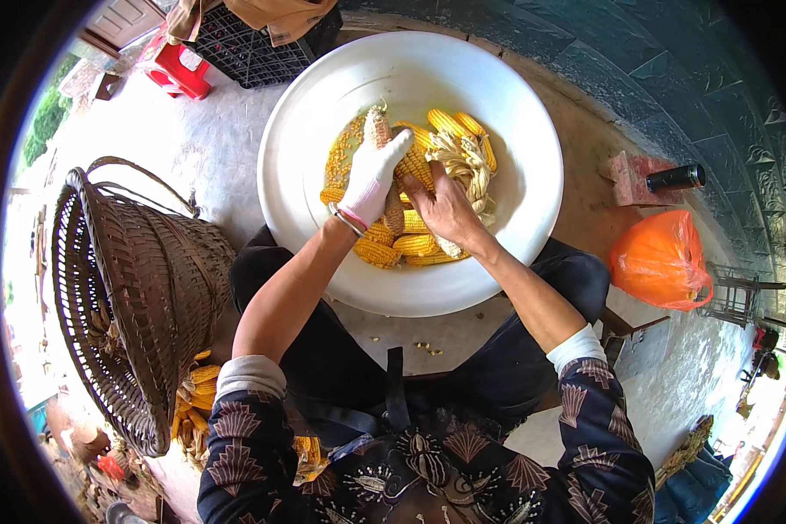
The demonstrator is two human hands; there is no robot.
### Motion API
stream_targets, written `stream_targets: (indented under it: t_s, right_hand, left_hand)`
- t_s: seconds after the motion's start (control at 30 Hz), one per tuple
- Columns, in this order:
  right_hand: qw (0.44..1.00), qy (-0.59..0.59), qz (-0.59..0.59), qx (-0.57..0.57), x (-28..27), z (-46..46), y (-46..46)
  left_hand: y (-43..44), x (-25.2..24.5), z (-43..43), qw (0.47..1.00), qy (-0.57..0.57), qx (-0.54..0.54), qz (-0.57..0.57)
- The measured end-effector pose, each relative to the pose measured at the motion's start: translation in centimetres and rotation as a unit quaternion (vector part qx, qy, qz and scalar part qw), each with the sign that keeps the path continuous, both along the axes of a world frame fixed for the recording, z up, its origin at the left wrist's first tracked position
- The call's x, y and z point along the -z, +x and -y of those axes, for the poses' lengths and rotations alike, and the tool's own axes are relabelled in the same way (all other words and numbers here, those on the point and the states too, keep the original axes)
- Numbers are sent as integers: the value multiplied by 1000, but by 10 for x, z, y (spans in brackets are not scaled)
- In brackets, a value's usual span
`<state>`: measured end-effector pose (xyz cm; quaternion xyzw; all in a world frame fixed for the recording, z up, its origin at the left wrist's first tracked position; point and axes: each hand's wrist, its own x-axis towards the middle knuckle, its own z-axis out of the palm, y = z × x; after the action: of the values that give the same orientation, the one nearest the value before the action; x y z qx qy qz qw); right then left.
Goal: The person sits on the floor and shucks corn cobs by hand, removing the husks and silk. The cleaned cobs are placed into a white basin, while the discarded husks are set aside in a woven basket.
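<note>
My left hand [374, 167], in a white knit glove with a bracelet at the wrist, closes on a partly shelled corn ear [414, 169]. My bare right hand [447, 204] grips the same ear from the other side, thumb against its kernels. A mostly bare corncob [378, 126] juts past my gloved fingers; whether they hold it I cannot tell. Beneath my hands, a wide metal basin [406, 295] holds several yellow ears [416, 245], loose kernels [339, 160] and a braid of dry husks [473, 171]. Another stripped cob [393, 213] lies by my left wrist.
At left a woven basket [177, 262] lies tipped beside more corn ears [200, 390]. Beyond the basin are a black plastic crate [255, 56] and a red stool [177, 69]. An orange plastic bag [658, 261] and a dark cylinder [676, 177] on a brick-like block [629, 180] are at right.
</note>
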<state>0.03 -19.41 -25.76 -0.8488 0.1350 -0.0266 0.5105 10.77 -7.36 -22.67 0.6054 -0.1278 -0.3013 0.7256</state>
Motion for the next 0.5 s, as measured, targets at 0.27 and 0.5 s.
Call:
stream_targets:
  t_s: [0.27, 0.5]
  right_hand:
    - [939, 310, -148, 19, -10, 9, 1]
    - [826, 530, -185, 40, -34, 19, -18]
  left_hand:
    - [-3, 3, 2, 985, 145, -37, 87]
    - [11, -10, -4, 997, 31, 29, -59]
